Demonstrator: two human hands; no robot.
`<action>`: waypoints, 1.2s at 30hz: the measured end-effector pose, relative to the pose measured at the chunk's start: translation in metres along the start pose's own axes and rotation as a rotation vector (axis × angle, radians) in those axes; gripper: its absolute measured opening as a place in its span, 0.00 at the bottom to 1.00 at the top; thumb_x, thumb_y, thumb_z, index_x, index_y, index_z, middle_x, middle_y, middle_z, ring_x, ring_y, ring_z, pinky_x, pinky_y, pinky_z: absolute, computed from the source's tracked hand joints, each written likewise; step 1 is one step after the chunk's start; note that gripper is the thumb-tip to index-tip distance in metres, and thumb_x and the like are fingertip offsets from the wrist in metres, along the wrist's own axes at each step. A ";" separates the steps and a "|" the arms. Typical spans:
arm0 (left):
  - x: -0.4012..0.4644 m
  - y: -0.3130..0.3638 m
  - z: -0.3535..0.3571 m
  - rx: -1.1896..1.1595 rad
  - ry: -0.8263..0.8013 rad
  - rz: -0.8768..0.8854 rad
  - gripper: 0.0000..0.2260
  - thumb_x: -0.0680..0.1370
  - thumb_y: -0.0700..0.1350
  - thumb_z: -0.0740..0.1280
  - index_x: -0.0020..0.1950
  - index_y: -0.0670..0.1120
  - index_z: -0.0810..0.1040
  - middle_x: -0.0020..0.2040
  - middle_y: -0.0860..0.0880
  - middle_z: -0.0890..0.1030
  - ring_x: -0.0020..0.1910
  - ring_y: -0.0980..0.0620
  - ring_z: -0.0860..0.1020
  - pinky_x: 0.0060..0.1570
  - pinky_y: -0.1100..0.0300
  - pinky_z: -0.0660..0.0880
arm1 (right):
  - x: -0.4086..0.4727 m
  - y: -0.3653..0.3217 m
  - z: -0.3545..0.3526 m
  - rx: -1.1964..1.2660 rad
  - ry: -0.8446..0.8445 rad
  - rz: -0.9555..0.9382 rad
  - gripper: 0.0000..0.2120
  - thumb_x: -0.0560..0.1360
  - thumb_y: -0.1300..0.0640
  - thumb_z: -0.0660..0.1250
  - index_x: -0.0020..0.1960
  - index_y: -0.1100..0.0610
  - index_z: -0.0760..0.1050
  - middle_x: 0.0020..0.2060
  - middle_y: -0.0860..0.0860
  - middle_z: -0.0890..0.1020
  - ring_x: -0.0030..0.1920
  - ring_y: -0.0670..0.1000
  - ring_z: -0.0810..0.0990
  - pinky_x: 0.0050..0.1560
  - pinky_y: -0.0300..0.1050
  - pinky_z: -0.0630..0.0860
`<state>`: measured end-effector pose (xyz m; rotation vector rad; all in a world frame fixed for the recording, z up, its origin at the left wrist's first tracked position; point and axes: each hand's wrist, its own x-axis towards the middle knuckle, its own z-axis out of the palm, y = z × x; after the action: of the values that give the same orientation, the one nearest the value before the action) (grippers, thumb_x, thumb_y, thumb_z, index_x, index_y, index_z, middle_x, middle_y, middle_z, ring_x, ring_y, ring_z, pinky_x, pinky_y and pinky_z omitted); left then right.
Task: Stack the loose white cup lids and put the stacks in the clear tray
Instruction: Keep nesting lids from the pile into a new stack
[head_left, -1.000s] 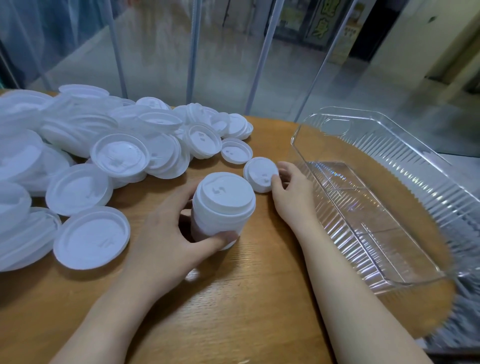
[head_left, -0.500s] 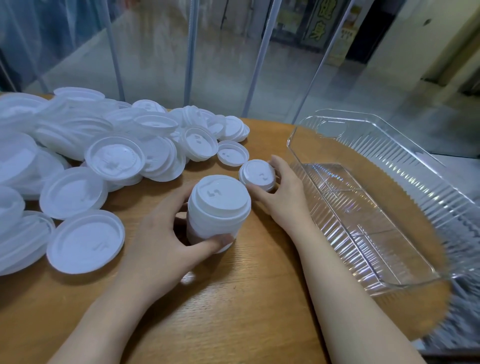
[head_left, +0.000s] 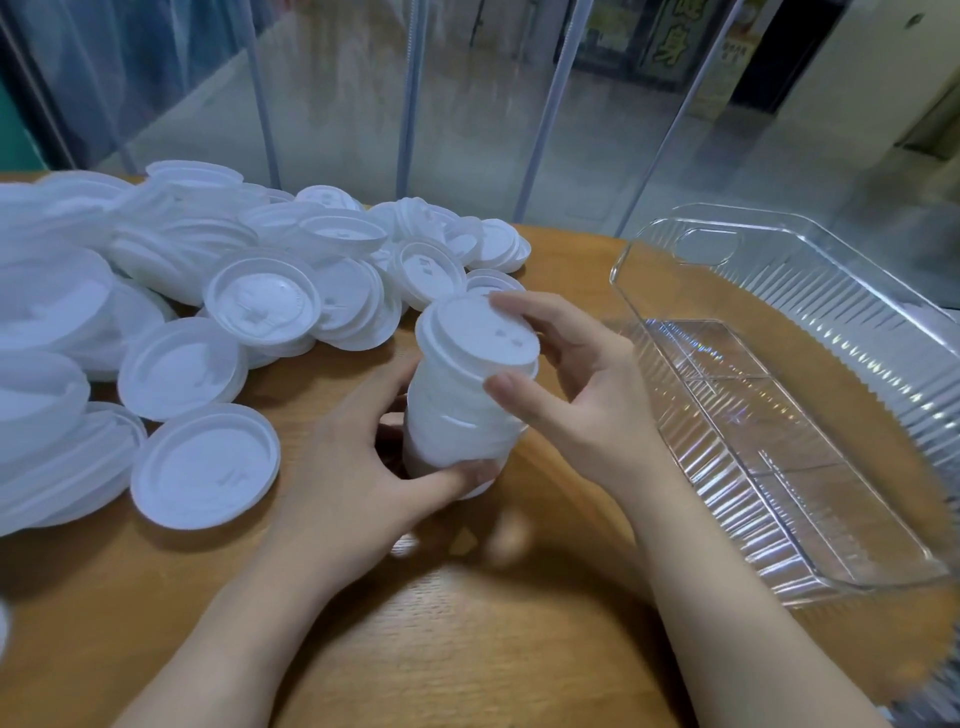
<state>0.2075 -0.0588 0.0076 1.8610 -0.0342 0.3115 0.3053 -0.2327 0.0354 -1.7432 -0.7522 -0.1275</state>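
A tall stack of small white lids stands on the wooden table in the middle of the view. My left hand grips the stack low down, thumb across its front. My right hand pinches a single white lid that sits on top of the stack, thumb in front and fingers behind. A large pile of loose white lids in two sizes covers the table to the left. The clear ribbed tray lies to the right with nothing in it.
Clear plastic curtain strips hang just behind the table's far edge. The tray's near corner reaches close to the table's right rim. Bare wood lies in front of my hands.
My right hand picked the small lid off the table beside the tray and brought it left onto the top of the stack. My left hand kept its hold on the stack.
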 end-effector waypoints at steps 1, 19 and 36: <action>0.000 0.001 0.000 0.001 -0.005 -0.005 0.33 0.64 0.49 0.85 0.64 0.67 0.77 0.53 0.68 0.83 0.52 0.64 0.81 0.39 0.67 0.79 | 0.000 -0.001 -0.001 0.003 -0.021 -0.009 0.25 0.72 0.47 0.76 0.66 0.54 0.78 0.61 0.55 0.83 0.64 0.56 0.80 0.65 0.53 0.76; 0.001 -0.002 -0.001 -0.042 -0.003 -0.004 0.33 0.66 0.45 0.83 0.66 0.65 0.77 0.57 0.64 0.84 0.55 0.61 0.82 0.51 0.68 0.78 | -0.001 -0.001 -0.006 -0.144 -0.160 -0.091 0.31 0.68 0.49 0.80 0.67 0.58 0.78 0.61 0.50 0.80 0.66 0.57 0.78 0.66 0.55 0.76; -0.001 -0.001 0.000 -0.022 0.006 -0.054 0.34 0.62 0.45 0.87 0.60 0.69 0.79 0.55 0.67 0.83 0.54 0.64 0.81 0.48 0.74 0.74 | 0.034 0.098 -0.014 -0.362 0.223 0.164 0.10 0.79 0.58 0.72 0.60 0.54 0.80 0.56 0.44 0.81 0.56 0.41 0.79 0.57 0.45 0.77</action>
<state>0.2067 -0.0590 0.0061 1.8363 0.0174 0.2784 0.3897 -0.2428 -0.0258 -2.0837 -0.4378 -0.3582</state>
